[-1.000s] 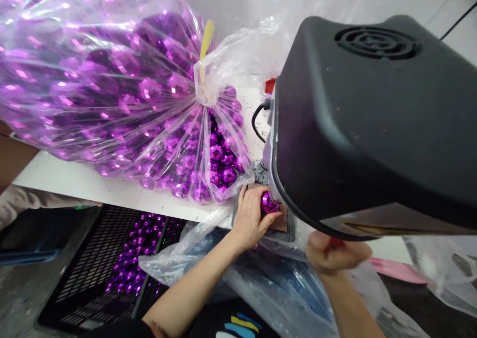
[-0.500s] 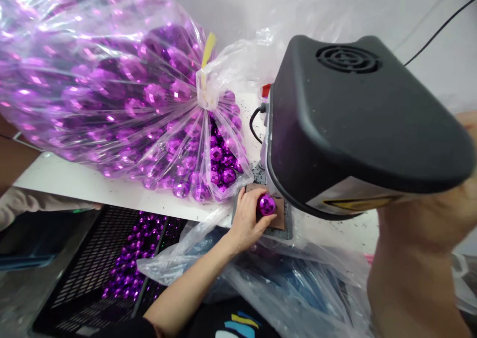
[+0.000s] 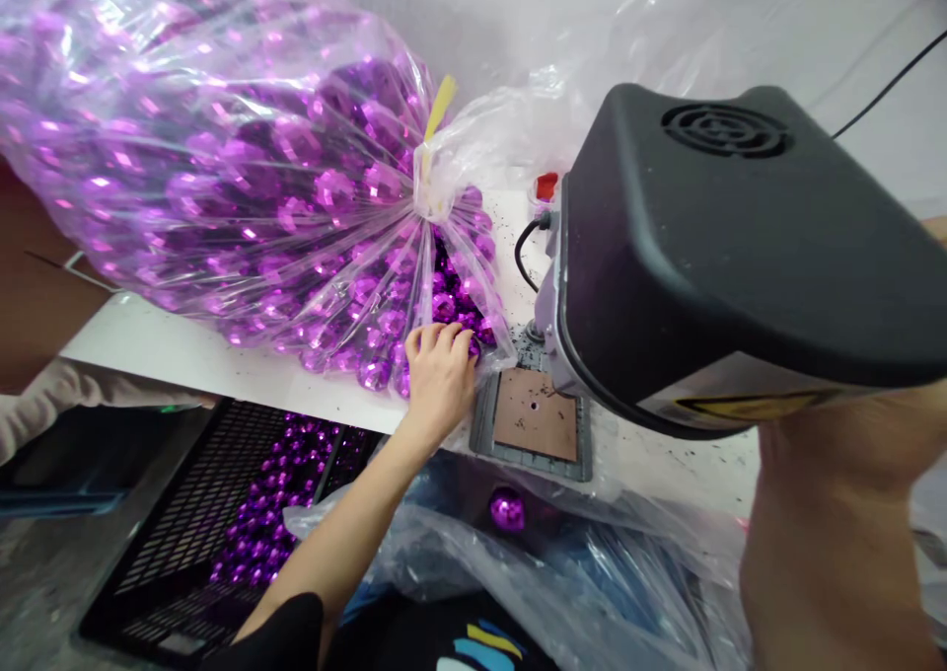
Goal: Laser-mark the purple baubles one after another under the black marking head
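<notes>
The left hand (image 3: pixel 440 380) is at the opening of the clear bag (image 3: pixel 296 257), with fingers bent over the shiny purple balls (image 3: pixel 444 306). One ball (image 3: pixel 474 348) shows just beside the fingertips, but whether they hold it, one cannot tell. The right hand (image 3: pixel 877 444) is mostly hidden behind the black machine (image 3: pixel 740 257), so its grip cannot be seen. Another purple ball (image 3: pixel 507 509) is below the table edge, near the plastic sheet (image 3: pixel 592 562). A brown board (image 3: pixel 529 424) with a small hole lies on the grey base (image 3: pixel 484 414).
</notes>
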